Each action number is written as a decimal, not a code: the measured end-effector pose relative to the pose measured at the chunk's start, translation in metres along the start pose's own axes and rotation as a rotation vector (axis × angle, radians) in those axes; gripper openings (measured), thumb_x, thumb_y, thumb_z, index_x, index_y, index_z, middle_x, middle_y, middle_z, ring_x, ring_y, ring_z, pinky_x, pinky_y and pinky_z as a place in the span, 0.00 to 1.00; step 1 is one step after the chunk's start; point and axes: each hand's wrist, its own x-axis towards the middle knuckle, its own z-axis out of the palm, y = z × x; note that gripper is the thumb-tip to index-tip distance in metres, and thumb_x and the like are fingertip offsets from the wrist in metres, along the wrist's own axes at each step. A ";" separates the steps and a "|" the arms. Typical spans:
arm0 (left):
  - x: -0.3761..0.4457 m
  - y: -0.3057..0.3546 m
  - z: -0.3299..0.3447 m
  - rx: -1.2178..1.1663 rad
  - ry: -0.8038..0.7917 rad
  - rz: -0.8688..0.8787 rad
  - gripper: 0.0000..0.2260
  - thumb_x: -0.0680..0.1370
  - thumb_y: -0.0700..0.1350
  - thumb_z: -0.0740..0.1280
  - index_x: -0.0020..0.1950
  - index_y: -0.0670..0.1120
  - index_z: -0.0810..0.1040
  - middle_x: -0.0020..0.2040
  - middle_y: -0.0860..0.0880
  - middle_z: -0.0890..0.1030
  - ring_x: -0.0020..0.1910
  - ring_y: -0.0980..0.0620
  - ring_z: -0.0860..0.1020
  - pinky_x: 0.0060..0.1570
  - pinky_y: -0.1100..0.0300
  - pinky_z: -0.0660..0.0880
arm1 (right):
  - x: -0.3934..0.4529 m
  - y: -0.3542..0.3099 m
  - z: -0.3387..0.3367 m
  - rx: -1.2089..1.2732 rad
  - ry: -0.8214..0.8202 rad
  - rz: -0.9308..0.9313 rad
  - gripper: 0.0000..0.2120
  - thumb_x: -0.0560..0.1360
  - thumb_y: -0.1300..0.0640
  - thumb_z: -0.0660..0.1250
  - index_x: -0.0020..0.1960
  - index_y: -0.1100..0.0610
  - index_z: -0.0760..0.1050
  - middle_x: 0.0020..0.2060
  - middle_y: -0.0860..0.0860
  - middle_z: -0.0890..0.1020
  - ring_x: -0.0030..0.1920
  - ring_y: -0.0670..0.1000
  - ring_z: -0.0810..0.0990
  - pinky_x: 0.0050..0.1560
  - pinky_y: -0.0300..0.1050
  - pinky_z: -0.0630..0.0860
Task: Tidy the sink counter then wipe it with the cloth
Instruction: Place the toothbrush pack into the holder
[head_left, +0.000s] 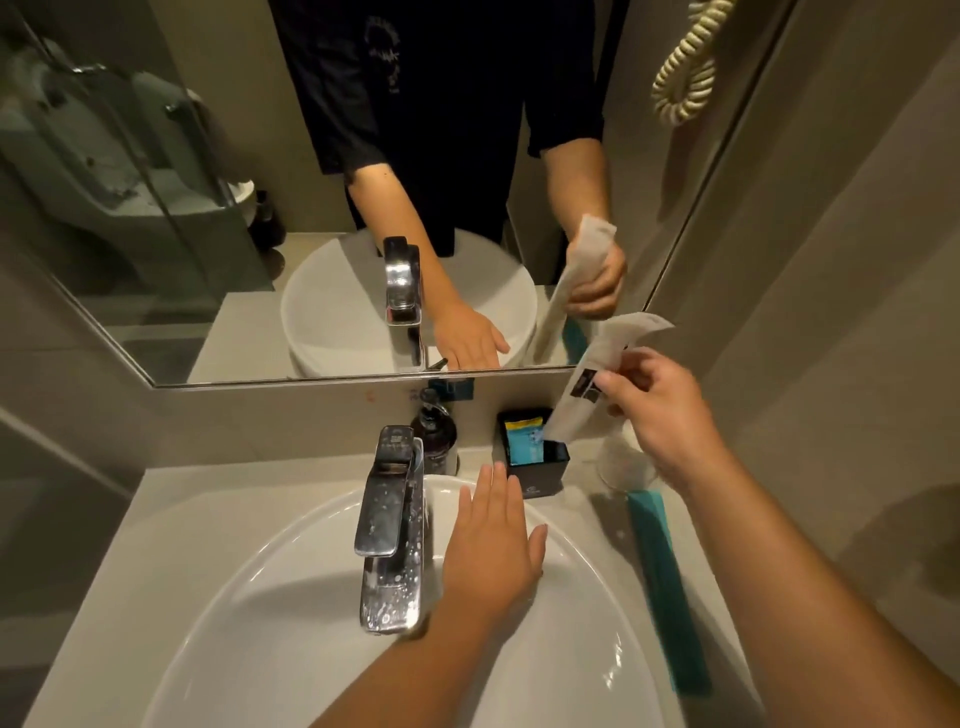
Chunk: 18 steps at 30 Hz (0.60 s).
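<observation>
My right hand (657, 415) grips a long white paper packet (597, 379), its lower end dipping into a black amenity box (540, 467) at the back of the counter. A blue sachet (524, 441) stands inside that box. My left hand (493, 545) rests flat, fingers spread, on the far rim of the white basin (291, 597), holding nothing. A long teal packet (667, 587) lies on the counter to the right of the basin. No cloth is in sight.
A chrome tap (387, 525), spotted with water drops, rises at the basin's back edge. A dark soap pump bottle (434, 431) stands behind it. A clear glass (621, 467) sits under my right wrist. A mirror (311, 208) covers the wall; a tiled wall (831, 312) closes the right side.
</observation>
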 end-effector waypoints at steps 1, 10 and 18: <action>0.000 0.001 -0.001 -0.006 -0.004 0.000 0.30 0.81 0.57 0.48 0.77 0.42 0.47 0.79 0.41 0.46 0.77 0.43 0.43 0.72 0.46 0.36 | 0.008 0.002 0.011 0.007 -0.004 -0.012 0.07 0.74 0.58 0.69 0.45 0.46 0.78 0.43 0.42 0.83 0.45 0.41 0.81 0.46 0.43 0.77; -0.001 0.003 0.000 0.024 0.018 0.006 0.29 0.81 0.55 0.47 0.77 0.41 0.45 0.79 0.40 0.44 0.77 0.43 0.40 0.71 0.44 0.33 | 0.022 0.083 0.059 -0.350 -0.147 0.056 0.03 0.76 0.55 0.67 0.47 0.52 0.80 0.42 0.49 0.83 0.44 0.50 0.81 0.42 0.43 0.75; 0.000 0.002 0.004 0.042 0.008 -0.010 0.29 0.81 0.55 0.46 0.77 0.41 0.45 0.79 0.40 0.45 0.77 0.43 0.40 0.72 0.45 0.34 | -0.006 0.096 0.023 -0.558 0.197 -0.001 0.16 0.77 0.47 0.64 0.62 0.52 0.75 0.55 0.50 0.75 0.48 0.48 0.74 0.48 0.45 0.73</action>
